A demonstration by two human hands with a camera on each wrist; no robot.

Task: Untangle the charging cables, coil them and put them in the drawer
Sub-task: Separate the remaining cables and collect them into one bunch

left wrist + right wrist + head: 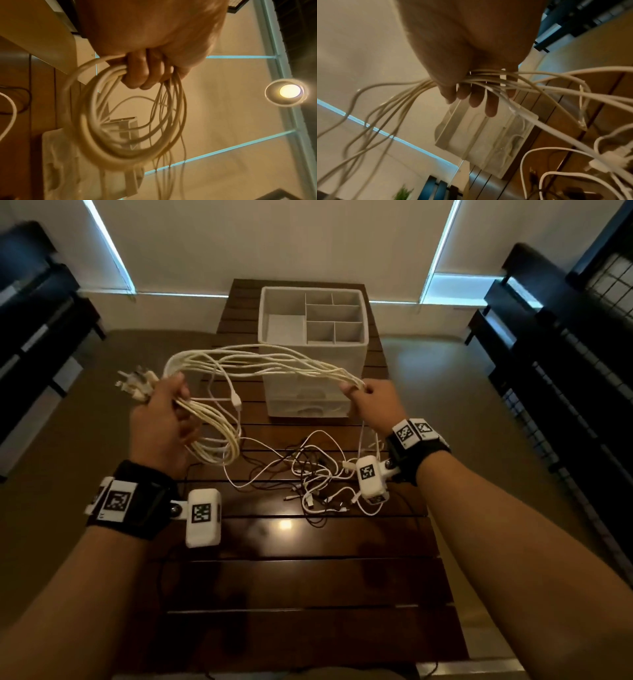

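My left hand [164, 405] [145, 70] grips a bundle of white cables [212, 436] [123, 135] looped into a coil below the fist, with several plug ends [137, 383] sticking out to the left. The same strands [270, 361] arc across above the table to my right hand [359, 393] [471, 89], which holds them bunched in its curled fingers. A tangle of white and black cables [318, 481] [573, 169] lies on the wooden table [308, 577] below my right wrist. The white drawer unit [308, 405] [488, 142] stands behind, its drawers closed.
On top of the drawer unit sits a white divided organiser tray [363, 313]. Dark furniture [565, 354] stands to the right and more [34, 320] to the left of the narrow slatted table. A ceiling lamp [289, 91] glares in the left wrist view.
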